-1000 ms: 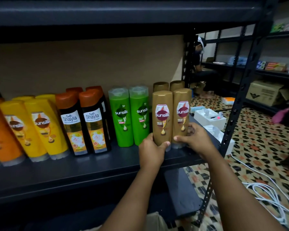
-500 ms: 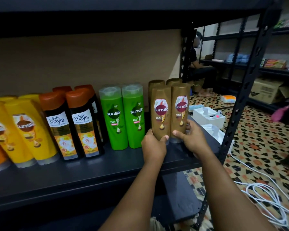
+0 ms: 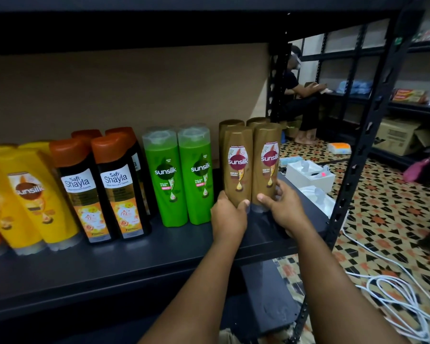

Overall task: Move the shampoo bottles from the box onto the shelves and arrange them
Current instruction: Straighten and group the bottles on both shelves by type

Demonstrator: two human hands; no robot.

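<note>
Head view showed the left hand (image 3: 227, 214) gripping the base of one tall golden-brown plastic Sunsilk shampoo bottle (image 3: 237, 167), thumb curled across its front; the bottle rose straight up from that hand. Just to its right, the right hand (image 3: 282, 208) gripped the base of a matching second golden-brown bottle (image 3: 267, 165), touching the first. Both stood upright on the black metal shelf (image 3: 134, 259), labels facing the hands, long axes vertical, each hand equally near.

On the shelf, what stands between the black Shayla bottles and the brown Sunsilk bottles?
In the head view, two green Sunsilk bottles stand side by side between them on the shelf.
</note>
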